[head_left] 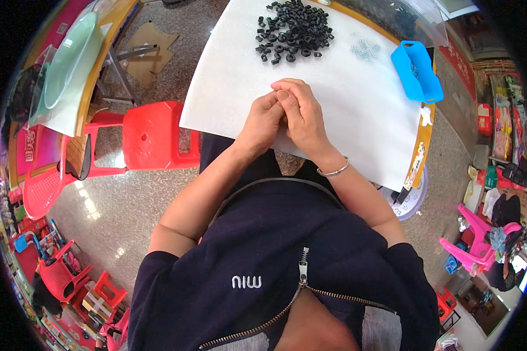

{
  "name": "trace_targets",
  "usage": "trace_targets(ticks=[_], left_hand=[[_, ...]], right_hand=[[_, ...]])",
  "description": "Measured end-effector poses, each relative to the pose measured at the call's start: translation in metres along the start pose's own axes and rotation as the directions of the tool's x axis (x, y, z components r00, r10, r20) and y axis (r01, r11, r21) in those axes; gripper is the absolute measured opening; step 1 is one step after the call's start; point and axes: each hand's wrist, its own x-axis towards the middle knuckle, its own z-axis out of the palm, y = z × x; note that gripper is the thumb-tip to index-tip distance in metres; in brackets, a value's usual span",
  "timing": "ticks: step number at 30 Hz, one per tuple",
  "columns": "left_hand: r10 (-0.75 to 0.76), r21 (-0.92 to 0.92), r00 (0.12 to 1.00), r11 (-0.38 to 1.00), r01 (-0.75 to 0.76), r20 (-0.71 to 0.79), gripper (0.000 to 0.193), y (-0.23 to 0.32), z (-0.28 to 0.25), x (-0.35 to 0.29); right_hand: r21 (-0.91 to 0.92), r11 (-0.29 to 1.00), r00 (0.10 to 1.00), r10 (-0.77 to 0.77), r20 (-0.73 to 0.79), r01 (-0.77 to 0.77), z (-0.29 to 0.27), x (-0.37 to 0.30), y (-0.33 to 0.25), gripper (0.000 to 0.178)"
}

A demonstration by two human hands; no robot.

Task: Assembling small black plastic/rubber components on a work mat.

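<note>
Both my hands meet over the near edge of a white-covered table (228,76). My left hand (262,120) is closed, its fingers tucked against the other hand. My right hand (303,114) is closed too, its thumb pressed down near the left fingertips; a silver bangle circles that wrist. Whatever lies between the palms, if anything, is hidden. Beyond the hands sits a heap of small black ring-shaped and cylindrical parts (298,29), several of them loose at its near side. To its right is a thin scatter of tiny bluish-clear pieces (366,50).
A blue basket (433,88) with small pieces inside stands at the table's right edge. At left are a red plastic stool (149,137) and a table bearing a pale green basin (70,58). A lilac basin (418,199) shows below the table's right side.
</note>
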Motion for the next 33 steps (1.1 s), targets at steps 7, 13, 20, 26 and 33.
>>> trace_targets(ticks=[7, 13, 20, 26, 33], left_hand=[[-0.071, 0.033, 0.994, 0.997, 0.069, 0.081, 0.024, 0.0, -0.005, 0.0], [0.089, 0.198, 0.995, 0.975, -0.097, 0.051, 0.022, 0.012, 0.02, -0.016], [0.102, 0.144, 0.994, 0.984, -0.108, 0.049, 0.023, -0.008, 0.029, -0.005], [-0.082, 0.025, 0.986, 0.997, 0.079, 0.148, 0.022, 0.003, 0.021, 0.004], [-0.097, -0.391, 0.935, 0.89, 0.234, 0.34, 0.033, 0.024, 0.008, 0.003]], right_hand=[[0.149, 0.956, 0.967, 0.251, 0.036, -0.253, -0.001, 0.002, -0.005, 0.026], [0.452, 0.809, 0.91, 0.415, 0.012, -0.375, -0.005, 0.009, -0.015, 0.035], [0.362, 0.859, 0.906, 0.416, -0.083, -0.362, -0.014, 0.01, -0.011, 0.04], [0.367, 0.831, 0.89, 0.455, -0.017, -0.418, -0.022, 0.01, -0.01, 0.036], [0.459, 0.838, 0.955, 0.271, 0.122, -0.296, -0.056, 0.009, -0.02, 0.019]])
